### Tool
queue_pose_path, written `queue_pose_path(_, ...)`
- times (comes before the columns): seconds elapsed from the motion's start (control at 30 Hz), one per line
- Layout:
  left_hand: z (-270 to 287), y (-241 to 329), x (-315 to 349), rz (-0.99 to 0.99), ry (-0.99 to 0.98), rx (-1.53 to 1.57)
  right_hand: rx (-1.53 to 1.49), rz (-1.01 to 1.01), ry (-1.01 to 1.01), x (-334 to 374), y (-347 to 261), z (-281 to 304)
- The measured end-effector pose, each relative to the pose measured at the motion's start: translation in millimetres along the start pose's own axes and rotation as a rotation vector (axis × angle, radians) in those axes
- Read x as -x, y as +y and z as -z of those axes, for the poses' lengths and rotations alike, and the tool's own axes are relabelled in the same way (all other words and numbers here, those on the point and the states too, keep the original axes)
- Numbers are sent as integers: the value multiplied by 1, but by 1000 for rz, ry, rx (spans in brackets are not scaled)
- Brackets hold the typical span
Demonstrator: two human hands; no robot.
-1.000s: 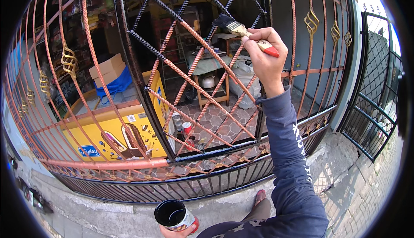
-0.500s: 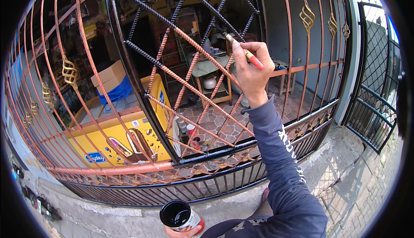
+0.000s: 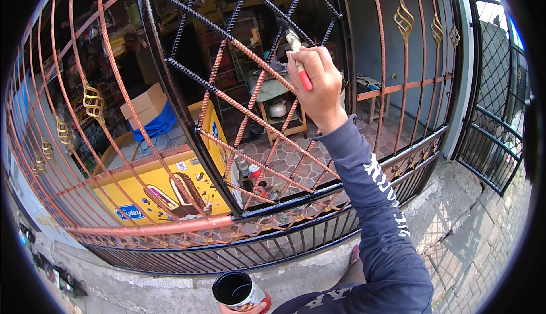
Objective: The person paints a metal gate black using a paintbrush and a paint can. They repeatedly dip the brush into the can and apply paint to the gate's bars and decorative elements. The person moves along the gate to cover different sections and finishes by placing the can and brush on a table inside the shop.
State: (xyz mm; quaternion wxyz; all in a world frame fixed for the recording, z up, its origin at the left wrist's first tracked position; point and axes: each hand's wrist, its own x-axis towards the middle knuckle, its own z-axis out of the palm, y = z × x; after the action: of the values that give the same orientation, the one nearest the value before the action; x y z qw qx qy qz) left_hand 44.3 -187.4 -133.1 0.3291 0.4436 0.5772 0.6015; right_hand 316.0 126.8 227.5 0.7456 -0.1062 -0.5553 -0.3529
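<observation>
My right hand (image 3: 322,89) is closed around a paintbrush (image 3: 305,78) with a red-tipped handle. The bristles point up and away, against or close to the twisted bars of a diamond lattice (image 3: 246,111); contact is hard to make out. Along the top, the lattice bars are glossy black, while lower ones are copper-coloured. A black frame (image 3: 179,104) surrounds the lattice. Low in front of me, my left hand (image 3: 260,307) grips a paint can (image 3: 248,299), its top uncovered and dark black paint inside. Most of that hand is hidden beneath the can.
Copper-coloured bars with gold twisted ornaments (image 3: 92,102) flank the lattice. Behind it stand a yellow chest freezer (image 3: 170,169), a cardboard box (image 3: 145,105) and a small table with a kettle (image 3: 278,109). A black gate (image 3: 492,95) is at right; concrete paving (image 3: 449,211) lies below.
My right hand has shifted a little left, and the paintbrush is now more upright with its bristles higher. The paint can stays in my left hand, a touch lower in view.
</observation>
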Motion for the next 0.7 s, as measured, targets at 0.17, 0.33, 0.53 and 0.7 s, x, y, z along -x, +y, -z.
queue_pose_path(0.17, -3, 5, -2, 20, 0, 31, -22, 98, -18, -2, -3, -1)
queue_pose_path(0.33, -4, 8, -2, 31, -24, 1, 45, -136, -38, 7, -6, 9)
queue_pose_path(0.53, -2, 7, -8, -21, -69, 5, -49, -452, 188, 17, -30, -3)
queue_pose_path(0.7, 1, 26, 0, 19, -23, 13, -39, -546, 278, 8, -50, -47)
